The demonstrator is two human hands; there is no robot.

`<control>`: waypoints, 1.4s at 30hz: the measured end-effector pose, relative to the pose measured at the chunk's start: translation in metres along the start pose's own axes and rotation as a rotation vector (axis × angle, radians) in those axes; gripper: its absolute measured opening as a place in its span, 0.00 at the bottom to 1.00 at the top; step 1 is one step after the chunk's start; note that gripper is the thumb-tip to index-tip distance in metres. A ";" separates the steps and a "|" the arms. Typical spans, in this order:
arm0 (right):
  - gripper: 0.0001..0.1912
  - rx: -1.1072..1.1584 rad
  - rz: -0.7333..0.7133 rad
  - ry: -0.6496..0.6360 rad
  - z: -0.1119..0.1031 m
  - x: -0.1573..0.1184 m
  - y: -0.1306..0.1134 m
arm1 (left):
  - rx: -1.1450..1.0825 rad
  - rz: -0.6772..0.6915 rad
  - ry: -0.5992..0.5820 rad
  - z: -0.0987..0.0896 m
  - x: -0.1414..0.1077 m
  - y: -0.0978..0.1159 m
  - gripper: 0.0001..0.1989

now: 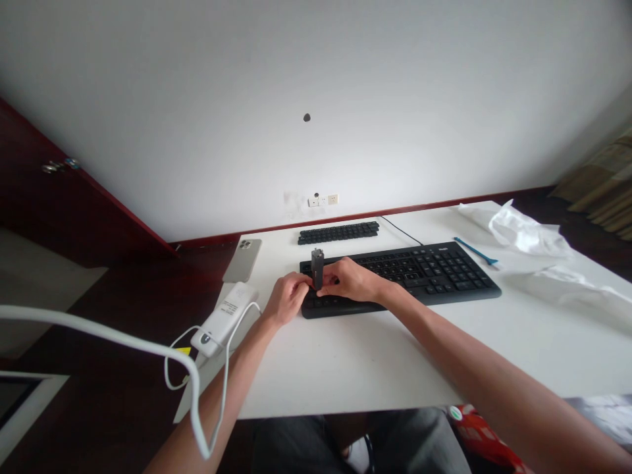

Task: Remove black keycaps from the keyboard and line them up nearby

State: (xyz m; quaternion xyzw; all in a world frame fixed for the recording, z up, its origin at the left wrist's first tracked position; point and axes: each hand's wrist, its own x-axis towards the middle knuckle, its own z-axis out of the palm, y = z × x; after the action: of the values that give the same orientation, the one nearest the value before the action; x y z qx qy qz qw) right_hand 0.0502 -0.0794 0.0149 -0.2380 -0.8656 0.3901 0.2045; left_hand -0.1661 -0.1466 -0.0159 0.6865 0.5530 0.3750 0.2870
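A black keyboard lies on the white table. Over its left end, my right hand has its fingers closed round a small dark upright tool with a metallic top. My left hand touches the keyboard's left edge beside the tool, fingers bent together; whatever they pinch is too small to make out. Behind the keyboard lies a separate block of black keycaps in rows. The tool's lower end is hidden between the hands.
A phone and a white power strip with a looping white cable are on the left. At the right lie a blue brush and crumpled white plastic wrapping. A wall stands behind the table.
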 end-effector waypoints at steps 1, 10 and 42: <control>0.06 -0.001 0.011 -0.002 0.001 0.001 0.000 | 0.009 0.006 -0.007 0.000 0.000 0.001 0.14; 0.07 0.017 0.074 0.040 0.012 0.005 0.004 | 0.040 0.011 -0.009 -0.001 0.002 0.000 0.15; 0.09 0.128 0.058 0.166 0.010 0.002 0.002 | 0.205 0.297 -0.060 -0.004 -0.001 0.005 0.10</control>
State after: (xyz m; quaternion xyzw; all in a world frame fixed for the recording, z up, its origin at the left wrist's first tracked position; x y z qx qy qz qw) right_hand 0.0432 -0.0827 0.0075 -0.2807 -0.8117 0.4295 0.2790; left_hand -0.1666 -0.1491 -0.0102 0.7970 0.4723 0.3343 0.1732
